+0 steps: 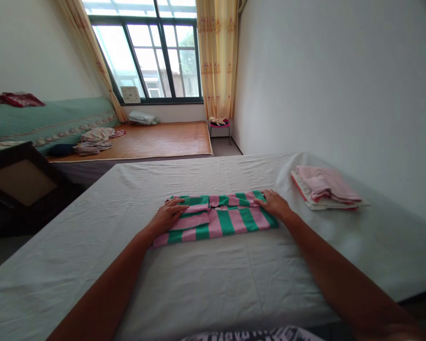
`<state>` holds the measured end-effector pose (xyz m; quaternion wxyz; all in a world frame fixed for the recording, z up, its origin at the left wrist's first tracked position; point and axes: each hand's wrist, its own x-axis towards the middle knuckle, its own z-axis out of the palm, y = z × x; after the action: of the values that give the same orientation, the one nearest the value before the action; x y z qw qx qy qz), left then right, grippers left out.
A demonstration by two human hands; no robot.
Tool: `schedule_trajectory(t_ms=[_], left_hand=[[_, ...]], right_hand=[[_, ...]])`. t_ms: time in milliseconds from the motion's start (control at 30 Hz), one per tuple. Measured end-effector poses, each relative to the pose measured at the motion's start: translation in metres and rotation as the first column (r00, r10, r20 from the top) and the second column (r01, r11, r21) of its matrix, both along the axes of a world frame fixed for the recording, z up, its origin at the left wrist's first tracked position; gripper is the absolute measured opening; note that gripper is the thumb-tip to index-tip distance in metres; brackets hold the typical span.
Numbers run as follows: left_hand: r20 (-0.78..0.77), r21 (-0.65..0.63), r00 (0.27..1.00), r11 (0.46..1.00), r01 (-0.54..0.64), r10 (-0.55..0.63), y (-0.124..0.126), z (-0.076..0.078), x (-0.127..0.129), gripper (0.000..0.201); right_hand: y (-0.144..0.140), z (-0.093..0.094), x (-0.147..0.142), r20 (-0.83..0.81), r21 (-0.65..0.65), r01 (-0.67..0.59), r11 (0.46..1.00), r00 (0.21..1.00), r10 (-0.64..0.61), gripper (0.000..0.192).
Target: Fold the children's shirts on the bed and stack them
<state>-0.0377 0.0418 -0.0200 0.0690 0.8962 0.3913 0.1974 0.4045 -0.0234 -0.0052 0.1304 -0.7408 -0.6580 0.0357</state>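
A folded shirt (230, 220) with pink and green stripes lies flat on the white sheet (213, 279) in the middle of the head view. Its shape is a long strip running left to right, with a sleeve or flap folded over on the left. My left hand (168, 215) rests on the left end of the shirt, fingers stretched out over the cloth. At the far right corner, my right hand (274, 203) lies on the fabric with its fingers extended. Neither hand visibly grips the cloth.
Folded pink and white clothes (326, 187) are stacked on the sheet at right, near the wall. Beyond stands a bed with a brown mat (163, 139) and several clothes (94, 142). A dark cabinet (24, 184) is at left; a small stool (220, 124) stands below the curtain.
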Motion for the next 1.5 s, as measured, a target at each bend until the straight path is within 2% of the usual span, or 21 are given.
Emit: schedule_trajectory(t_ms=[67, 133, 200, 300, 400, 500, 567, 667, 800, 900, 967, 1067, 1167, 1267, 1333, 1400, 1433, 1500], left_hand=[[0.020, -0.011, 0.999, 0.999, 0.034, -0.034, -0.001, 0.004, 0.001, 0.036], [0.043, -0.018, 0.998, 0.998, 0.056, -0.055, -0.003, 0.008, 0.001, 0.033], [0.063, -0.024, 0.996, 0.997, 0.070, -0.069, -0.005, 0.011, 0.000, 0.032], [0.087, -0.038, 0.993, 0.996, 0.083, -0.079, -0.007, 0.014, -0.001, 0.031], [0.110, -0.059, 0.991, 0.994, 0.089, -0.082, -0.007, 0.015, -0.003, 0.030], [0.115, -0.078, 0.990, 0.993, 0.093, -0.084, -0.005, 0.014, -0.005, 0.030], [0.119, -0.085, 0.989, 0.992, 0.096, -0.085, -0.004, 0.013, -0.006, 0.030], [0.148, -0.101, 0.988, 0.993, 0.067, -0.051, -0.004, 0.012, -0.008, 0.029], [0.291, -0.142, 0.955, 0.990, -0.017, 0.058, -0.005, 0.017, -0.015, 0.029], [0.397, -0.203, 0.902, 0.975, -0.094, 0.169, -0.005, 0.020, -0.023, 0.033], [0.436, -0.268, 0.863, 0.952, -0.146, 0.255, -0.005, 0.021, -0.027, 0.036], [0.477, -0.338, 0.819, 0.927, -0.164, 0.319, -0.004, 0.020, -0.031, 0.038], [0.536, -0.358, 0.771, 0.920, -0.162, 0.345, -0.002, 0.018, -0.037, 0.039], [0.600, -0.343, 0.700, 0.915, -0.212, 0.387, -0.001, 0.019, -0.043, 0.041], [0.636, -0.298, 0.666, 0.920, -0.254, 0.390, -0.003, 0.025, -0.043, 0.041], [0.637, -0.219, 0.689, 0.938, -0.267, 0.345, -0.010, 0.033, -0.037, 0.039], [0.612, -0.169, 0.731, 0.953, -0.252, 0.302, -0.014, 0.036, -0.032, 0.037], [0.498, -0.065, 0.845, 0.980, -0.187, 0.194, -0.023, 0.037, -0.018, 0.035]], right_hand=[[-0.005, -0.004, 0.004, -0.052, -0.039, 0.041, 0.998, 0.998, -0.043, 0.054], [-0.007, -0.005, 0.003, -0.098, -0.073, 0.058, 0.996, 0.993, -0.065, 0.048], [-0.007, -0.003, 0.001, -0.142, -0.088, 0.000, 0.996, 0.990, -0.013, 0.036], [-0.006, 0.000, 0.002, -0.266, 0.024, -0.092, 0.995, 0.959, 0.095, 0.023], [-0.007, -0.002, 0.006, -0.413, 0.122, -0.006, 0.993, 0.909, 0.056, 0.022], [-0.008, -0.007, 0.009, -0.436, 0.070, 0.089, 0.994, 0.898, -0.050, 0.021], [-0.008, -0.008, 0.008, -0.444, 0.044, 0.104, 0.994, 0.893, -0.074, 0.022], [-0.008, 0.002, -0.004, -0.541, 0.039, 0.064, 0.997, 0.841, -0.033, 0.026], [-0.004, 0.038, -0.052, -0.728, 0.063, -0.084, 0.994, 0.677, 0.104, 0.034], [0.006, 0.067, -0.111, -0.835, 0.036, -0.253, 0.967, 0.524, 0.168, 0.034], [0.016, 0.076, -0.156, -0.870, 0.020, -0.339, 0.941, 0.458, 0.184, 0.031], [0.030, 0.074, -0.218, -0.869, 0.050, -0.403, 0.914, 0.434, 0.239, 0.028], [0.037, 0.063, -0.261, -0.878, 0.038, -0.494, 0.869, 0.398, 0.264, 0.032], [0.041, 0.060, -0.270, -0.931, -0.011, -0.582, 0.813, 0.303, 0.204, 0.039], [0.045, 0.062, -0.260, -0.944, 0.053, -0.514, 0.856, 0.254, 0.211, 0.038], [0.047, 0.063, -0.244, -0.913, 0.181, -0.367, 0.912, 0.281, 0.294, 0.033], [0.047, 0.062, -0.237, -0.874, 0.251, -0.314, 0.916, 0.332, 0.354, 0.030], [0.040, 0.055, -0.226, -0.726, 0.367, -0.325, 0.872, 0.486, 0.487, 0.027]])
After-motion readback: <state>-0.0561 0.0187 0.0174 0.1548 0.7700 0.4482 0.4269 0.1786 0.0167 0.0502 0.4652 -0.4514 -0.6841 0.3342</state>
